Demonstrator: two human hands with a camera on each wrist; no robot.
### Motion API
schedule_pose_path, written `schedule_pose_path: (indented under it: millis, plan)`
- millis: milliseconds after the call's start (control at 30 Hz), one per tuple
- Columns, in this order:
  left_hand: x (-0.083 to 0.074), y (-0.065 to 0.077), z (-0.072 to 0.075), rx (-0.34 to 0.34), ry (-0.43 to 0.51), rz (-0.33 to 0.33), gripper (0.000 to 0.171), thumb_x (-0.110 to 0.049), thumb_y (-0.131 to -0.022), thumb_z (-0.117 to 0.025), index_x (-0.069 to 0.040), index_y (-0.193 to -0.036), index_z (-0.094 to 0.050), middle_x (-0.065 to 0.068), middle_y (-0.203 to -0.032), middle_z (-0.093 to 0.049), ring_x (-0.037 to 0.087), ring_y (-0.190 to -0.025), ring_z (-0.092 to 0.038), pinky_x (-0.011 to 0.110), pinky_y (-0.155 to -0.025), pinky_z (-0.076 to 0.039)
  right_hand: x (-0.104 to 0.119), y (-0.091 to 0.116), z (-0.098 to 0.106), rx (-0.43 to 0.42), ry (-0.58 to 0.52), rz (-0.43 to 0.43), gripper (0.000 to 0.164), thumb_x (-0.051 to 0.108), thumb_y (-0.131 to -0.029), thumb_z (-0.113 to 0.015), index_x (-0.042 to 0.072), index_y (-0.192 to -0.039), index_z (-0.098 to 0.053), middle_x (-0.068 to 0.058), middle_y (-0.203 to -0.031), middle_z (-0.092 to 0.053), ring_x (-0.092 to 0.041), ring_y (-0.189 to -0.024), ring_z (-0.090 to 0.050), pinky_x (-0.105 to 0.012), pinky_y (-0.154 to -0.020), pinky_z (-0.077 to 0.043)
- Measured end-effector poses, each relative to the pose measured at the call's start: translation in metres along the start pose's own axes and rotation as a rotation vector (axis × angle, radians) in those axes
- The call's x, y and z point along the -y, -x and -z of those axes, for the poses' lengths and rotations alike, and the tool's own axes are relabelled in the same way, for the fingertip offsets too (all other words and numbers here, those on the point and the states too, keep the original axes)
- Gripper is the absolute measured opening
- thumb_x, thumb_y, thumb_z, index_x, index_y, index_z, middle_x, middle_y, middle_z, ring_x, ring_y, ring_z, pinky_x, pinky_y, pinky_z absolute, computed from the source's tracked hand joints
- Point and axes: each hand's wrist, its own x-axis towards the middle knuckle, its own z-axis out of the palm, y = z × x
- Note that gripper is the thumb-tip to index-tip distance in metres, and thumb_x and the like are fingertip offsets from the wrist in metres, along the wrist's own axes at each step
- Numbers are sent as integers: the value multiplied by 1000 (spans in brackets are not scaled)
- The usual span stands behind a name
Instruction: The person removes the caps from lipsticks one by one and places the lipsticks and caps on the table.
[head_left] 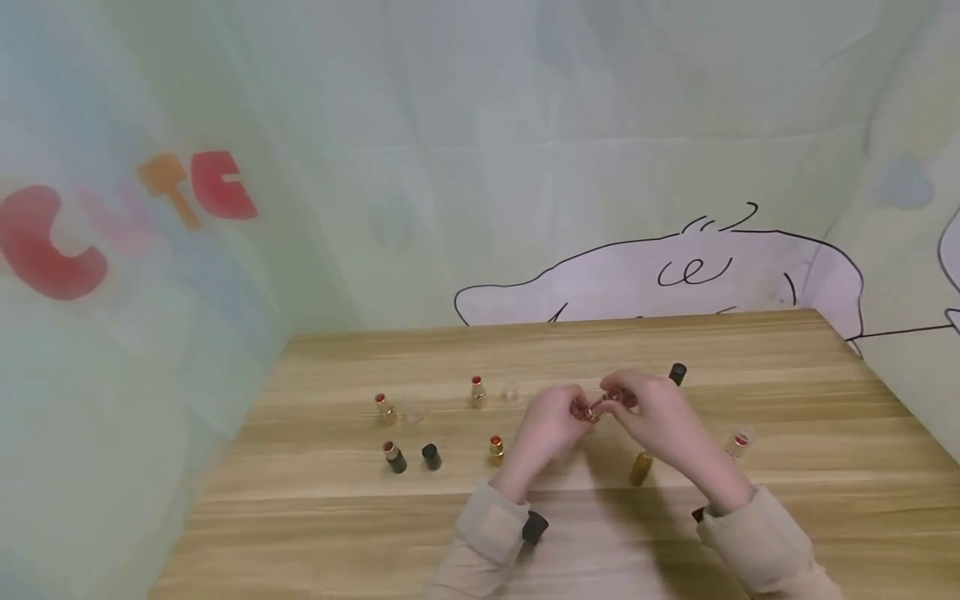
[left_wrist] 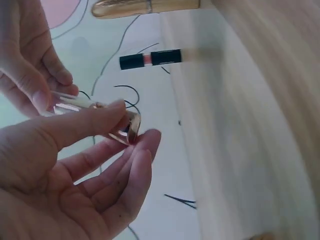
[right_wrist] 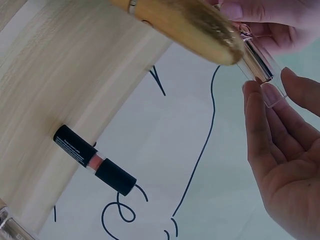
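Between the two hands is a lipstick [right_wrist: 257, 59] with a shiny rose-gold tube, partly inside a clear cap [right_wrist: 276, 101]. My left hand [head_left: 553, 419] pinches its rose-gold base [left_wrist: 134, 128] between thumb and fingers. From the other side, my right hand [head_left: 655, 410] holds the clear cap by its end, thumb opposite the fingers. Both hands are above the right half of the table, close together. Nearest to the right hand, a gold lipstick [head_left: 641, 468] stands below it, and a black lipstick [head_left: 677, 374] stands just behind it.
On the wooden table [head_left: 315, 533], uncapped lipsticks [head_left: 386, 410] stand at the left, among them a gold-cased one [head_left: 497, 451] beside the left forearm. A black cap [head_left: 431, 456] and clear caps [head_left: 510, 390] stand near them. Another clear-capped lipstick [head_left: 738, 444] stands by the right forearm.
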Motion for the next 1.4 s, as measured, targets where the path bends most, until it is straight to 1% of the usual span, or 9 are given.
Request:
schedule_pose_path:
  millis: [200, 400, 500, 600, 733, 933, 1067, 1200, 1400]
  plan:
    - [-6, 10, 17, 44, 24, -41, 13, -13, -79, -77, -10, -87, -68, -2, -77, -66, 3, -66, -54, 15, -60, -43, 4, 9, 10, -51, -56, 28, 20, 9, -84, -72, 4, -103, -68, -5, -89, -72, -14, -74, -67, -29, -65, -54]
    - [-11, 25, 35, 79, 60, -81, 12, -14, -81, -76, -11, -88, -67, -2, -80, -66, 4, -70, -56, 15, -62, -46, 13, 20, 20, -89, -115, 58, 22, 9, -84, -72, 7, -106, -69, -1, -90, -72, -14, -77, -68, -28, -70, -55]
    - [-13, 34, 43, 82, 53, -102, 12, -15, -81, -76, -12, -88, -67, -3, -80, -64, 4, -69, -55, 16, -62, -46, 16, 27, 23, -87, -141, 45, 22, 13, -85, -71, 11, -107, -69, 3, -90, -72, -12, -80, -68, -28, -73, -55]
    - [-13, 43, 50, 78, 41, -117, 12, -16, -80, -77, -13, -85, -66, -4, -78, -61, 4, -68, -52, 16, -62, -45, 18, 33, 23, -86, -167, 26, 22, 18, -86, -71, 15, -108, -69, 7, -92, -72, -6, -84, -68, -27, -76, -54]
    - [-12, 55, 57, 69, 26, -137, 14, -17, -80, -77, -13, -83, -65, -3, -79, -60, 5, -69, -51, 16, -62, -45, 18, 40, 16, -107, -217, 32, 24, 16, -86, -71, 14, -109, -69, 6, -94, -73, 0, -85, -66, -26, -77, -55]
    - [-8, 67, 62, 76, 34, -131, 13, -18, -80, -77, -14, -85, -66, -3, -84, -63, 5, -73, -55, 16, -66, -47, 18, 45, 6, -105, -308, 36, 24, 13, -86, -70, 12, -109, -68, 3, -96, -74, 2, -85, -66, -22, -77, -55]
    - [-5, 71, 63, 94, 63, -124, 14, -18, -79, -77, -13, -85, -66, -3, -83, -65, 2, -70, -56, 15, -66, -48, 18, 48, 3, -88, -360, 29, 23, 12, -86, -70, 14, -109, -68, 2, -96, -74, 1, -86, -66, -21, -77, -55]
    - [-3, 74, 64, 108, 85, -124, 14, -16, -79, -78, -12, -85, -66, -3, -82, -65, 2, -69, -56, 15, -65, -48, 19, 51, 1, -77, -371, 13, 22, 14, -87, -69, 15, -109, -68, 4, -96, -74, 2, -87, -66, -21, -79, -55]
    - [4, 78, 67, 113, 82, -107, 14, -16, -79, -78, -14, -85, -65, -5, -79, -64, 2, -68, -55, 16, -63, -47, 14, 54, 2, -100, -424, 11, 23, 11, -88, -68, 12, -111, -68, 0, -98, -73, -2, -89, -67, -16, -82, -52]
